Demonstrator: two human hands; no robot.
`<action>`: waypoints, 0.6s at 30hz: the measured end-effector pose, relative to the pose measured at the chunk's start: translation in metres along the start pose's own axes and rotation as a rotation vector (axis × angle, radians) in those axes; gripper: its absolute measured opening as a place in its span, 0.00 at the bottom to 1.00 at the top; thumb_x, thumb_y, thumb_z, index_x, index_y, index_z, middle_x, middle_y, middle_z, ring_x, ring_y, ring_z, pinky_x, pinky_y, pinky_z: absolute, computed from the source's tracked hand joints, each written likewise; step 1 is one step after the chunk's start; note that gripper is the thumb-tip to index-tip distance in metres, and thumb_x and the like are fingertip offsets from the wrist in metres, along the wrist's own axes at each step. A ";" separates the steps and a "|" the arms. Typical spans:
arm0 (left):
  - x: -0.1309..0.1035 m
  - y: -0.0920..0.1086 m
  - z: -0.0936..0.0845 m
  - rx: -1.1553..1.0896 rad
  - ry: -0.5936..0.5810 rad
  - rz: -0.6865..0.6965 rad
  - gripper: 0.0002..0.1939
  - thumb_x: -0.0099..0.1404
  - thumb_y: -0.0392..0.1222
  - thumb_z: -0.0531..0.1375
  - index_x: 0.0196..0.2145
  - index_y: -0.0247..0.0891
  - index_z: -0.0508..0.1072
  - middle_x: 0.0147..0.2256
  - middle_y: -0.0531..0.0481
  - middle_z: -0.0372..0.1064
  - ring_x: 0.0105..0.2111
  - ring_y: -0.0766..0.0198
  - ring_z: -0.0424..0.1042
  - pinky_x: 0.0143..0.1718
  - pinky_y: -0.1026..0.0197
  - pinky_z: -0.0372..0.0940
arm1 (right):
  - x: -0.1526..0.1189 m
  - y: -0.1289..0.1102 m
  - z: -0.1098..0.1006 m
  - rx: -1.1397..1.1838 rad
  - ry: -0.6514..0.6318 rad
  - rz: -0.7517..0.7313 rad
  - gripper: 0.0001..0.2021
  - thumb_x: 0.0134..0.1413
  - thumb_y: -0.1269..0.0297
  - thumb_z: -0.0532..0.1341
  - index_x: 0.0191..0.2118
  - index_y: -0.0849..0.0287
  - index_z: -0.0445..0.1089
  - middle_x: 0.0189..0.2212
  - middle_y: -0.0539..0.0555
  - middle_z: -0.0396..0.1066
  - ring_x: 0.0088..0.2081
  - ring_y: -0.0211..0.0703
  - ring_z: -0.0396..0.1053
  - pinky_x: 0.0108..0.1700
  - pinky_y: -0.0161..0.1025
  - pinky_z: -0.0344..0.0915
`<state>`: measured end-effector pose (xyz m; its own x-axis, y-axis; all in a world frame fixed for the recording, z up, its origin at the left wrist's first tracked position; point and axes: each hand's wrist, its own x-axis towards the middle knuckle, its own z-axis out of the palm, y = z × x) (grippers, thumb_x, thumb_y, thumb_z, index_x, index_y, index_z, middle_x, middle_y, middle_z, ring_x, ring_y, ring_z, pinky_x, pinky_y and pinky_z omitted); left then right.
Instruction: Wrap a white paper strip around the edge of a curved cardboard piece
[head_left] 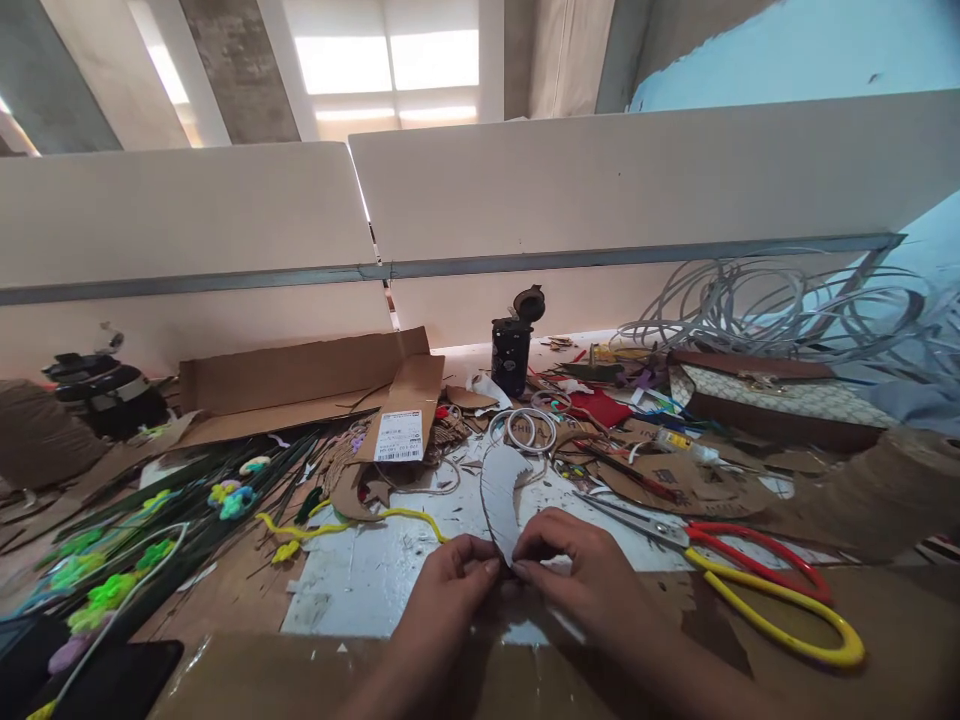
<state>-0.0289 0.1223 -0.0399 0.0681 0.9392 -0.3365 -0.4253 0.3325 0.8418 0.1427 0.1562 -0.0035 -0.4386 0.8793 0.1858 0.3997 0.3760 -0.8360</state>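
Both my hands meet at the lower tip of a white, feather-shaped cutout (500,490) with a notched right edge and a thin dark strip along its left side. My left hand (457,585) pinches the tip from the left, thumb and forefinger pressed together. From the other side, my right hand (566,565) grips the same tip between thumb and fingers. The cutout stands up and away from me over the white board (360,580). To the right of my right hand lie large scissors (697,545) with one red and one yellow handle, blades parted slightly.
A black bottle (511,355) with its lid up stands at the back. Cardboard scraps (675,485), a labelled cardboard strip (409,410) and a patterned handbag (772,400) surround the board. Bright fuzzy flowers (105,600) lie left, near a yellow fuzzy stem (409,515). Coiled tubing (750,300) is at right.
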 end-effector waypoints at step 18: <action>-0.005 0.002 0.007 0.152 0.007 0.125 0.07 0.53 0.37 0.67 0.27 0.34 0.73 0.24 0.48 0.72 0.25 0.65 0.67 0.28 0.64 0.57 | 0.002 0.001 -0.001 0.021 -0.031 0.038 0.04 0.52 0.71 0.64 0.28 0.58 0.71 0.29 0.50 0.70 0.34 0.41 0.68 0.37 0.36 0.63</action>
<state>-0.0238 0.1188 -0.0332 0.0171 0.9735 -0.2280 -0.2888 0.2231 0.9310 0.1430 0.1586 -0.0038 -0.4482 0.8831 0.1384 0.3993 0.3363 -0.8529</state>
